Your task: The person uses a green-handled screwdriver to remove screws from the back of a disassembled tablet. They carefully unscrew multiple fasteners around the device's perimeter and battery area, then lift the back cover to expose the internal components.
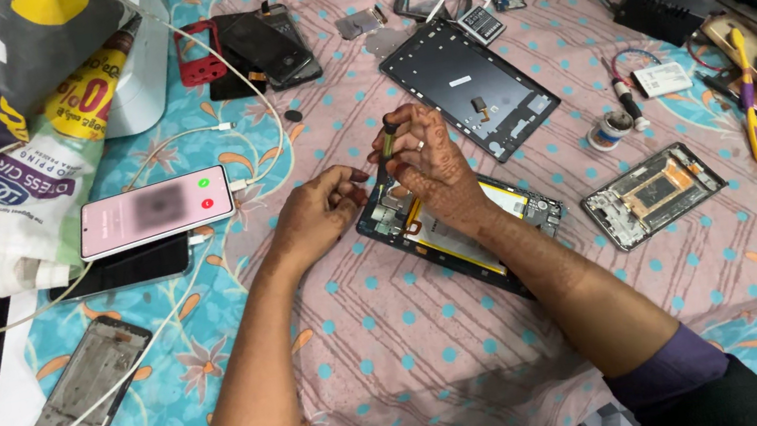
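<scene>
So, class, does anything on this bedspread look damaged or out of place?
Nothing is spilled, but several devices lie opened up. The tablet under the right hand has its insides bare, its black back cover lies apart, and a stripped phone frame hangs over the cloth's left edge.

A single camera sits on the person's head, looking steeply down and forward over both forearms onto the patterned cloth [399, 341]. It is close enough that the cloth fills the frame. No second view overlaps it.
</scene>
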